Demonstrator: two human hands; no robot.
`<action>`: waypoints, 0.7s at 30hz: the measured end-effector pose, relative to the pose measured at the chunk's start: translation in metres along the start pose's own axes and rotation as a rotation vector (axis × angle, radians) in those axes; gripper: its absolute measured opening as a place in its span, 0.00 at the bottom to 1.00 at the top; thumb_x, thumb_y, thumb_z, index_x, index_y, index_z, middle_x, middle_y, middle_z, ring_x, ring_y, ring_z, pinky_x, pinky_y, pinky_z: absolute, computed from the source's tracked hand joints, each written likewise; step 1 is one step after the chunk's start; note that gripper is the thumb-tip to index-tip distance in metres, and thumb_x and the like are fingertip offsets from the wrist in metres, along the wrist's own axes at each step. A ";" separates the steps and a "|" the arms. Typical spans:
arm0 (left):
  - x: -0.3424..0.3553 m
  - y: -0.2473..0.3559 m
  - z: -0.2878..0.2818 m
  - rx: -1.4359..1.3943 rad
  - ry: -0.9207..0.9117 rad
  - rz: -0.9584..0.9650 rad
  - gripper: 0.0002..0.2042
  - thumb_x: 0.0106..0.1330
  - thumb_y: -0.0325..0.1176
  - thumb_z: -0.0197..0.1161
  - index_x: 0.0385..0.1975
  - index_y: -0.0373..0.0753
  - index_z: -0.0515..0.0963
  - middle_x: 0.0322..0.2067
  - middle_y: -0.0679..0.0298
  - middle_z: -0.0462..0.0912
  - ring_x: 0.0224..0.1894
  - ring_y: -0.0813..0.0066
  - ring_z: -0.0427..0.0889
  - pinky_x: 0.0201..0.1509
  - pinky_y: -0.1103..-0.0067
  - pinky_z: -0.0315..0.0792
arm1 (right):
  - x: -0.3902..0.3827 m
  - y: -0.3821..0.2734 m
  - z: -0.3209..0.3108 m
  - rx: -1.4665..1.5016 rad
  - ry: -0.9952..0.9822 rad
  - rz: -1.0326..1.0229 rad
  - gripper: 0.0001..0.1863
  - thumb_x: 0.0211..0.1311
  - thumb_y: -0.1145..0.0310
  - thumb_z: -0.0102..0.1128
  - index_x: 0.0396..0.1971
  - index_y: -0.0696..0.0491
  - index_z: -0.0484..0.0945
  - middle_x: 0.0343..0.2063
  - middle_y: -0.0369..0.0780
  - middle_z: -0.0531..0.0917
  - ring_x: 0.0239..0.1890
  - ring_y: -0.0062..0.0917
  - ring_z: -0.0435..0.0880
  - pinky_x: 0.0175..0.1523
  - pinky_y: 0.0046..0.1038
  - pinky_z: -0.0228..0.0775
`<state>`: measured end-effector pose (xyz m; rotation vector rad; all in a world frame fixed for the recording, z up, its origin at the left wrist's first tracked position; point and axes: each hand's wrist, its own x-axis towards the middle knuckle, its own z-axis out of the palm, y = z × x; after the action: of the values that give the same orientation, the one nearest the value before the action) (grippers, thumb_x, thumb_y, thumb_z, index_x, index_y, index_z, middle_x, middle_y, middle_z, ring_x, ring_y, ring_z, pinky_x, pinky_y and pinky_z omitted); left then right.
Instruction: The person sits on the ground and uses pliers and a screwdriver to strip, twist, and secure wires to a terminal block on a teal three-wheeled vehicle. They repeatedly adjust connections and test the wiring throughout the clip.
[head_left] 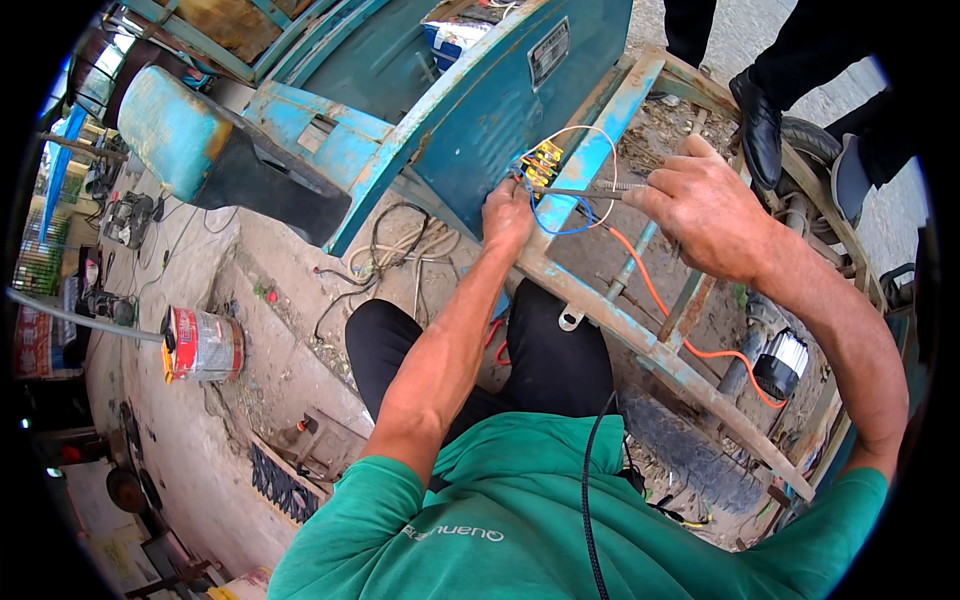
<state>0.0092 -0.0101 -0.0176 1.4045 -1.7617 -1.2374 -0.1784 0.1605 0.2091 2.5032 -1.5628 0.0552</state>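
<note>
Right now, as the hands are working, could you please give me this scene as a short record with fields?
Left hand: fingertips at the wiring; exact grip unclear
Right hand: gripping a slim dark tool, exact kind unclear
Near fingertips: yellow-and-black component
Wiring: blue wire, looped; orange cable, trailing rightward
Structure: rusty blue metal frame
Left ground: red-and-white bucket
Upper right: another person's black shoe

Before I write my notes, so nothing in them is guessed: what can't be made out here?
Head view:
Left hand: its own back hides what the fingers hold.
Right hand: its fingers cover one end of the slim dark shaft.
Nameplate: lettering too small.
Black trousers: wearer's upper body cut off by the top edge.
</note>
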 end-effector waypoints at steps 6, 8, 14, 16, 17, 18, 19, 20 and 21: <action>-0.002 0.004 -0.003 0.034 0.015 0.004 0.17 0.75 0.39 0.55 0.48 0.31 0.83 0.37 0.47 0.86 0.39 0.54 0.82 0.48 0.63 0.73 | 0.006 0.001 -0.004 0.154 -0.007 0.084 0.19 0.47 0.80 0.62 0.43 0.58 0.86 0.28 0.43 0.84 0.38 0.39 0.84 0.49 0.41 0.68; -0.003 0.005 -0.004 0.031 0.009 0.005 0.16 0.75 0.38 0.55 0.48 0.31 0.83 0.37 0.47 0.86 0.39 0.54 0.82 0.48 0.63 0.73 | 0.009 -0.003 -0.011 0.178 -0.052 0.146 0.19 0.48 0.81 0.61 0.43 0.57 0.87 0.33 0.45 0.88 0.42 0.37 0.88 0.53 0.40 0.70; -0.005 0.007 -0.004 0.016 -0.003 0.002 0.17 0.75 0.38 0.55 0.47 0.30 0.82 0.35 0.49 0.86 0.36 0.60 0.81 0.45 0.65 0.72 | 0.012 -0.008 -0.017 0.277 -0.064 0.260 0.20 0.46 0.81 0.61 0.42 0.57 0.88 0.28 0.50 0.87 0.37 0.45 0.88 0.50 0.46 0.77; -0.003 0.004 -0.004 0.004 -0.005 -0.004 0.17 0.75 0.38 0.55 0.46 0.29 0.83 0.34 0.50 0.85 0.35 0.62 0.80 0.44 0.65 0.72 | 0.013 -0.008 -0.016 0.304 -0.070 0.290 0.20 0.45 0.81 0.61 0.42 0.57 0.88 0.28 0.51 0.87 0.37 0.47 0.88 0.48 0.46 0.79; -0.003 0.005 -0.004 -0.002 -0.007 -0.006 0.17 0.75 0.38 0.56 0.46 0.29 0.83 0.33 0.51 0.85 0.34 0.63 0.80 0.44 0.66 0.72 | 0.013 -0.008 -0.016 0.317 -0.073 0.307 0.21 0.44 0.81 0.60 0.42 0.57 0.88 0.28 0.52 0.87 0.37 0.48 0.88 0.48 0.46 0.79; -0.004 0.005 -0.004 -0.004 -0.008 -0.008 0.17 0.75 0.38 0.56 0.45 0.29 0.83 0.32 0.51 0.85 0.34 0.64 0.80 0.44 0.66 0.72 | 0.013 -0.008 -0.015 0.347 -0.075 0.343 0.21 0.44 0.82 0.60 0.42 0.57 0.88 0.28 0.52 0.87 0.37 0.48 0.88 0.48 0.47 0.79; -0.005 0.006 -0.004 -0.007 -0.008 -0.009 0.17 0.75 0.39 0.56 0.45 0.29 0.82 0.32 0.52 0.85 0.34 0.65 0.79 0.43 0.66 0.72 | 0.013 -0.008 -0.014 0.377 -0.076 0.380 0.21 0.44 0.82 0.59 0.42 0.57 0.88 0.29 0.53 0.87 0.37 0.49 0.87 0.49 0.47 0.79; -0.006 0.006 -0.004 -0.010 -0.006 -0.011 0.17 0.75 0.39 0.56 0.44 0.29 0.82 0.31 0.53 0.84 0.33 0.66 0.79 0.43 0.66 0.72 | 0.014 -0.008 -0.013 0.406 -0.077 0.414 0.22 0.44 0.82 0.59 0.42 0.56 0.88 0.29 0.53 0.87 0.38 0.49 0.87 0.49 0.47 0.79; -0.006 0.005 -0.004 -0.014 0.000 -0.006 0.17 0.75 0.39 0.55 0.44 0.29 0.82 0.31 0.53 0.84 0.33 0.65 0.79 0.43 0.66 0.72 | 0.014 -0.008 -0.012 0.418 -0.070 0.421 0.22 0.44 0.82 0.58 0.42 0.56 0.88 0.29 0.53 0.87 0.37 0.49 0.87 0.49 0.48 0.78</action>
<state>0.0118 -0.0060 -0.0106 1.4029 -1.7471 -1.2496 -0.1644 0.1536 0.2212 2.4198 -2.2857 0.3942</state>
